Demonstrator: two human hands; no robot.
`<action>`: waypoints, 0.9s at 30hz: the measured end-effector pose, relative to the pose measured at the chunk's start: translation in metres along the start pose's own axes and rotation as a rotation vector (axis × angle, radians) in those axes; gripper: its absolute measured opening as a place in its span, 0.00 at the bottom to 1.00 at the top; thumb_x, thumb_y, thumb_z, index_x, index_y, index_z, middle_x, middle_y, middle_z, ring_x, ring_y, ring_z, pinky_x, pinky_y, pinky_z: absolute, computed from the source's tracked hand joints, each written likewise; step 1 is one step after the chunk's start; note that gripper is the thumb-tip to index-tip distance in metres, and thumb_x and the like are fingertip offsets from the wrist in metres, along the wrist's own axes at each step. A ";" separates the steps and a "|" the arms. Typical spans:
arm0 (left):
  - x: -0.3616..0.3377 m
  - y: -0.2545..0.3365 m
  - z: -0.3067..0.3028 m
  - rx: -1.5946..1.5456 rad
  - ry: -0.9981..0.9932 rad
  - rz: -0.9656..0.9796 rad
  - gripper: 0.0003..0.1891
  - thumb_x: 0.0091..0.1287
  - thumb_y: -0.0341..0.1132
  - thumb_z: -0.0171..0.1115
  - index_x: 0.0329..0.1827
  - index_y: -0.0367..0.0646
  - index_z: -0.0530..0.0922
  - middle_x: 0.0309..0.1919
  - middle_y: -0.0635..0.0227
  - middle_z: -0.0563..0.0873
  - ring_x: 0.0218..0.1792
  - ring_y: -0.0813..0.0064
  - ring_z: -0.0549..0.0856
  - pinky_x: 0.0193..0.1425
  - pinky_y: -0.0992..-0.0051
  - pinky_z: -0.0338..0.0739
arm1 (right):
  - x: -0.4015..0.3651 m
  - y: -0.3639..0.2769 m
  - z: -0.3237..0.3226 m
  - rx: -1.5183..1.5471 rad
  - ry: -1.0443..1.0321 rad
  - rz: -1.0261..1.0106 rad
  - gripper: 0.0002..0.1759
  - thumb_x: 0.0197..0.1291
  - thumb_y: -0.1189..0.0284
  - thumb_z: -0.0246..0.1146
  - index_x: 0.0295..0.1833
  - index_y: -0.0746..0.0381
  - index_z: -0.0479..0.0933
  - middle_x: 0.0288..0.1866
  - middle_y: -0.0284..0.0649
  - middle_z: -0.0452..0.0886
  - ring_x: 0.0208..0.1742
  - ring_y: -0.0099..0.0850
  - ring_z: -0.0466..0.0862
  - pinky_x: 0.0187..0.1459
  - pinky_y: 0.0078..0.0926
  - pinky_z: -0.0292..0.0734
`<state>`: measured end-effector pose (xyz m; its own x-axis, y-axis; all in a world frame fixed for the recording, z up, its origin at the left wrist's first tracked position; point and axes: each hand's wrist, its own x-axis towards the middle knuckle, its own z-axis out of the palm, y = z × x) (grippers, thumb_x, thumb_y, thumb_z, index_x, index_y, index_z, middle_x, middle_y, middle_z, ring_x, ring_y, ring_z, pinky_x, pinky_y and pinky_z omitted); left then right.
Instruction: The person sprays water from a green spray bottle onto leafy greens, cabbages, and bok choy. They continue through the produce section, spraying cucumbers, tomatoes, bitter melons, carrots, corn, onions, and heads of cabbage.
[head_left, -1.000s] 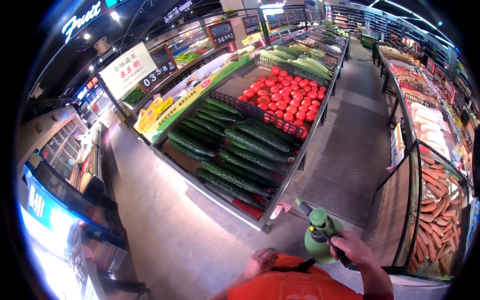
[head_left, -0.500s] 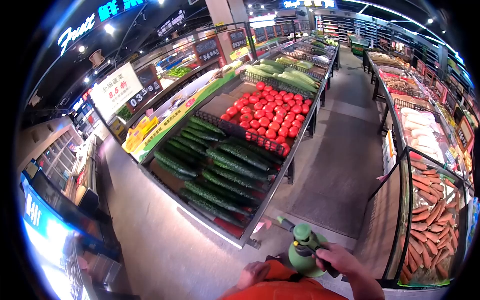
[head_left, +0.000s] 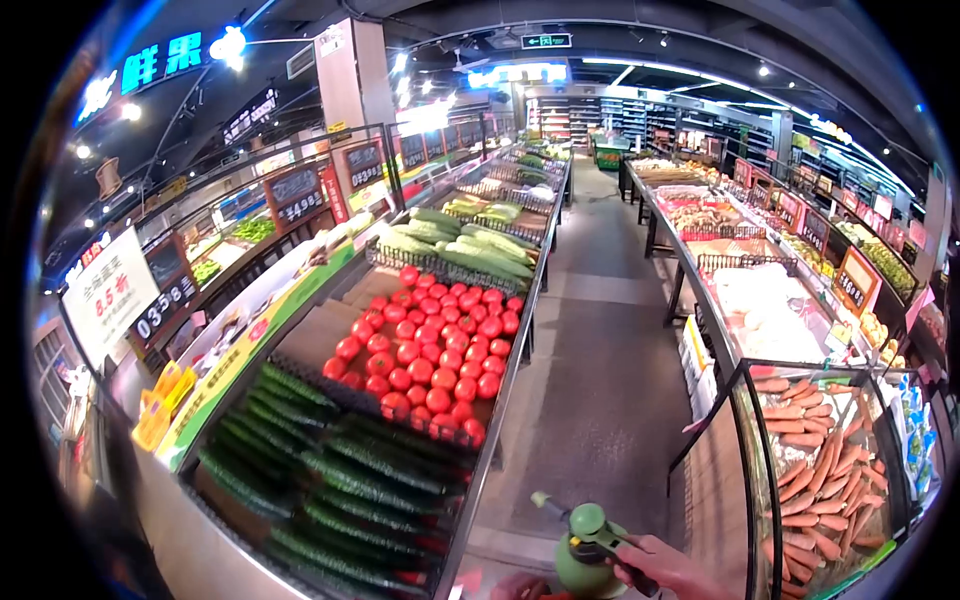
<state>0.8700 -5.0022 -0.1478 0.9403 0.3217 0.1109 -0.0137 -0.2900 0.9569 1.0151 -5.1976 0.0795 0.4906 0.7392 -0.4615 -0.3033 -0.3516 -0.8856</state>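
My right hand (head_left: 655, 565) is wrapped round the black handle of a green pump spray bottle (head_left: 585, 570), low in the head view. Its nozzle points forward and left, over the aisle floor beside the produce stand. Only the top of my left hand (head_left: 520, 588) shows at the bottom edge, just left of the bottle, and its fingers cannot be made out. Ahead and left of the bottle lie dark green cucumbers (head_left: 370, 485) in rows. Behind them red tomatoes (head_left: 440, 345) are heaped within a low black wire divider.
Pale green gourds (head_left: 465, 245) fill the bay beyond the tomatoes. To the right, a clear-sided bin with a black frame holds carrots (head_left: 825, 480), near my right hand. The aisle floor (head_left: 590, 400) runs between the two stands. A white price sign (head_left: 110, 295) stands far left.
My view has turned up and to the right, so the stands appear further left. The spray bottle stays in my right hand; my left hand has slipped mostly below the frame.
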 end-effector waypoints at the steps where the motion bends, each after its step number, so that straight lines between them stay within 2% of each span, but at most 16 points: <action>1: 0.017 -0.005 -0.003 0.100 -0.024 0.031 0.05 0.55 0.24 0.61 0.32 0.38 0.74 0.23 0.62 0.74 0.28 0.73 0.76 0.31 0.72 0.72 | 0.007 -0.002 -0.009 0.102 0.056 -0.015 0.15 0.64 0.63 0.49 0.41 0.65 0.69 0.22 0.32 0.71 0.22 0.19 0.70 0.25 0.17 0.65; 4: 0.069 0.031 -0.022 0.115 -0.100 0.149 0.04 0.56 0.25 0.61 0.32 0.39 0.75 0.24 0.62 0.74 0.28 0.71 0.76 0.31 0.71 0.72 | 0.013 -0.035 -0.025 0.094 0.305 0.050 0.14 0.62 0.60 0.54 0.40 0.61 0.72 0.19 0.31 0.71 0.18 0.20 0.70 0.20 0.18 0.64; 5: 0.084 0.021 -0.019 0.119 -0.045 0.196 0.04 0.56 0.25 0.61 0.33 0.40 0.75 0.24 0.62 0.75 0.27 0.70 0.76 0.30 0.71 0.71 | 0.022 -0.036 -0.034 0.104 0.372 0.068 0.14 0.63 0.59 0.53 0.36 0.59 0.72 0.18 0.30 0.70 0.16 0.18 0.68 0.17 0.15 0.59; 7: 0.110 -0.005 -0.011 0.131 0.062 0.283 0.03 0.56 0.26 0.61 0.33 0.41 0.76 0.24 0.62 0.75 0.25 0.68 0.76 0.29 0.70 0.71 | 0.053 -0.007 -0.065 0.169 0.446 -0.057 0.15 0.63 0.58 0.52 0.35 0.59 0.72 0.18 0.29 0.70 0.17 0.18 0.69 0.17 0.15 0.60; 9: 0.135 -0.004 -0.013 0.198 0.013 0.209 0.03 0.57 0.28 0.61 0.33 0.41 0.77 0.24 0.62 0.77 0.25 0.66 0.76 0.29 0.70 0.71 | 0.065 -0.021 -0.082 0.215 0.538 -0.112 0.16 0.64 0.58 0.52 0.34 0.61 0.73 0.17 0.28 0.70 0.18 0.18 0.68 0.19 0.16 0.60; 10: 0.148 -0.004 -0.013 0.231 -0.011 0.173 0.03 0.57 0.29 0.62 0.33 0.42 0.77 0.24 0.62 0.78 0.24 0.65 0.76 0.28 0.70 0.71 | 0.074 -0.019 -0.097 0.344 0.479 -0.119 0.14 0.65 0.64 0.48 0.40 0.66 0.68 0.21 0.35 0.71 0.21 0.23 0.70 0.25 0.20 0.66; 13: 0.182 -0.021 0.002 0.122 0.052 0.264 0.04 0.56 0.30 0.62 0.33 0.41 0.78 0.25 0.61 0.79 0.25 0.64 0.77 0.28 0.70 0.72 | 0.099 -0.021 -0.142 0.406 0.477 -0.103 0.14 0.65 0.65 0.47 0.39 0.67 0.68 0.21 0.37 0.71 0.21 0.25 0.71 0.26 0.23 0.68; 16: 0.225 0.000 0.017 0.228 0.018 0.146 0.04 0.56 0.30 0.63 0.32 0.41 0.79 0.25 0.60 0.80 0.25 0.64 0.78 0.29 0.71 0.72 | 0.130 -0.026 -0.190 0.423 0.409 -0.147 0.15 0.65 0.65 0.47 0.40 0.68 0.69 0.21 0.37 0.71 0.22 0.26 0.72 0.27 0.24 0.68; 17: 0.238 -0.009 0.027 0.232 0.031 0.180 0.06 0.56 0.30 0.63 0.35 0.41 0.78 0.24 0.63 0.80 0.25 0.66 0.78 0.30 0.71 0.74 | 0.141 -0.029 -0.207 0.421 0.362 -0.162 0.15 0.64 0.66 0.47 0.40 0.68 0.69 0.21 0.37 0.72 0.22 0.26 0.72 0.27 0.24 0.68; 20: 0.273 -0.103 0.069 -0.003 0.110 0.177 0.09 0.57 0.30 0.63 0.40 0.41 0.76 0.25 0.67 0.80 0.28 0.69 0.79 0.32 0.71 0.75 | 0.179 -0.050 -0.255 0.325 0.225 -0.195 0.14 0.63 0.67 0.48 0.41 0.68 0.69 0.22 0.36 0.72 0.24 0.23 0.72 0.30 0.21 0.67; 23: 0.322 -0.052 0.080 -0.371 0.225 -0.390 0.12 0.56 0.28 0.63 0.44 0.41 0.75 0.27 0.70 0.81 0.33 0.70 0.81 0.35 0.71 0.77 | 0.226 -0.078 -0.302 0.183 0.087 -0.232 0.11 0.62 0.69 0.51 0.40 0.68 0.69 0.22 0.34 0.72 0.25 0.21 0.71 0.30 0.19 0.67; 26: 0.372 -0.050 0.098 -0.373 0.227 -0.455 0.09 0.58 0.30 0.62 0.41 0.40 0.76 0.27 0.64 0.81 0.35 0.71 0.83 0.36 0.71 0.77 | 0.259 -0.118 -0.342 0.144 -0.009 -0.280 0.10 0.61 0.69 0.52 0.35 0.66 0.69 0.21 0.33 0.72 0.23 0.20 0.71 0.29 0.18 0.67; 27: 0.402 0.065 0.087 0.369 0.011 -0.332 0.08 0.61 0.34 0.59 0.38 0.38 0.77 0.28 0.56 0.81 0.38 0.67 0.83 0.38 0.68 0.76 | 0.270 -0.129 -0.356 0.119 -0.047 -0.300 0.10 0.61 0.68 0.52 0.34 0.65 0.69 0.21 0.32 0.72 0.23 0.20 0.71 0.29 0.18 0.67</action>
<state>1.2766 -4.9705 -0.0645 0.8700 0.4594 -0.1789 0.4088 -0.4695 0.7826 1.4772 -5.1575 0.0510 0.5352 0.8263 -0.1756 -0.2456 -0.0467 -0.9683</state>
